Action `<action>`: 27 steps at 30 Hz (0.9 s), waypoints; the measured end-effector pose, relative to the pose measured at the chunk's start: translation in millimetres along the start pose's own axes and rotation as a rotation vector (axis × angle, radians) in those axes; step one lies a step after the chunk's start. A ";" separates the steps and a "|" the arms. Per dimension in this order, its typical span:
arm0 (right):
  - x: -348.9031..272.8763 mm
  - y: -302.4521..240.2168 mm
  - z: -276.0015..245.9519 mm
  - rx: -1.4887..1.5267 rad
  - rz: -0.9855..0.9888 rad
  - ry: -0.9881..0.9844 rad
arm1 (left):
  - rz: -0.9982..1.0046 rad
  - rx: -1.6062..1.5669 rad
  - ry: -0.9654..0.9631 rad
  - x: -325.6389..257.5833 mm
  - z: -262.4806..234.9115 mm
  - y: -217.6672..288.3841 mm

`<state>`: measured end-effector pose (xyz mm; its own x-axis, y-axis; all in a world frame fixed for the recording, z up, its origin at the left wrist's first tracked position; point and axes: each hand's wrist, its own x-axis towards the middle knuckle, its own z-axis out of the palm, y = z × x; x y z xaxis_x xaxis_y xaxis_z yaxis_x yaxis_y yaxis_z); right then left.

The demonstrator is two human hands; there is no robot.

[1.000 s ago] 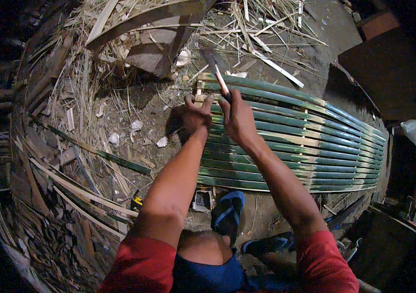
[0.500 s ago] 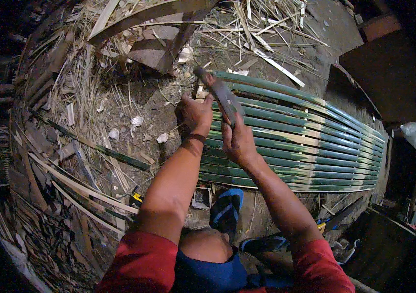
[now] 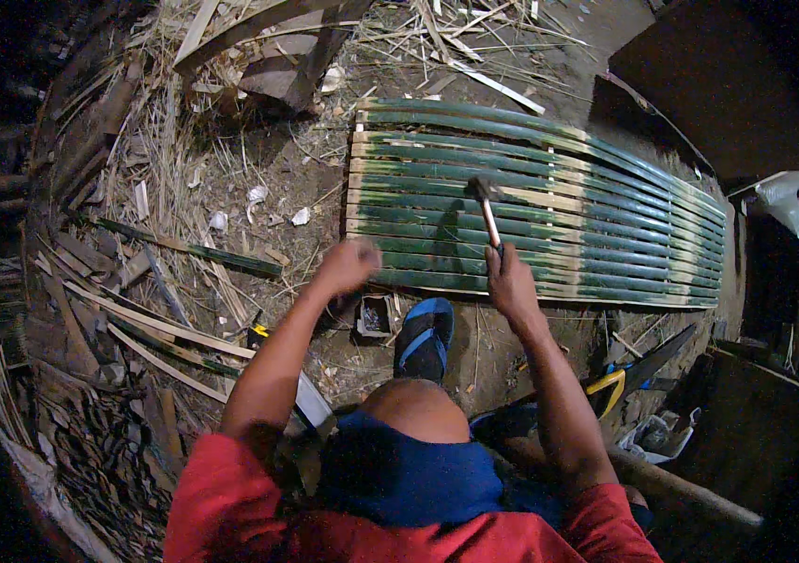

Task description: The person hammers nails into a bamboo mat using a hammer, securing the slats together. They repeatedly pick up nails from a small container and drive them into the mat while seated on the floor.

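Note:
My right hand (image 3: 512, 281) grips a hammer (image 3: 490, 223) by its pale handle. Its dark head is raised over a long panel of green bamboo slats (image 3: 606, 211), which lies on the ground and is joined by crosswise strips. At the panel's near left corner, my left hand (image 3: 350, 266) hangs smeared by motion. Whether anything is in its fingers cannot be made out. Just below that hand stands a small open box (image 3: 377, 317) with dark small pieces inside.
Bamboo strips (image 3: 155, 319) and shavings litter the ground on the left. A curved wooden piece (image 3: 277, 66) stands at the far left. My sandalled foot (image 3: 425, 333) rests against the panel's near side. A yellow-handled saw (image 3: 610, 385) lies to the right.
Both hands have drawn back from the panel's left end. My left hand came nearer, toward the small box; my right swung the hammer nearer and to the right.

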<state>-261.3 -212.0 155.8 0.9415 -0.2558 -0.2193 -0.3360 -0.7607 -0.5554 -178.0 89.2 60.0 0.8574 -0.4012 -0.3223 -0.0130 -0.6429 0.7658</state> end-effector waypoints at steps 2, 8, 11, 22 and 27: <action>-23.6 13.0 8.1 -0.001 0.037 -0.031 | 0.116 0.320 -0.453 -55.2 17.0 2.0; -58.1 12.4 15.9 0.125 0.079 -0.067 | -0.103 0.782 -0.322 -89.7 75.7 25.2; -66.7 15.7 4.8 0.157 0.177 -0.094 | -0.050 0.772 -0.270 -80.1 77.2 13.3; -44.6 87.3 -35.5 0.324 0.287 0.159 | 0.089 0.463 -0.118 -55.1 29.9 78.8; -5.3 124.8 -38.7 0.334 0.314 0.259 | 0.442 0.033 0.035 97.2 59.0 183.3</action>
<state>-307.3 -328.7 118.7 0.7555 -0.6118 -0.2343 -0.5526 -0.4029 -0.7296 -127.4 -106.1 136.2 0.7830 -0.6199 0.0516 -0.3982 -0.4357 0.8072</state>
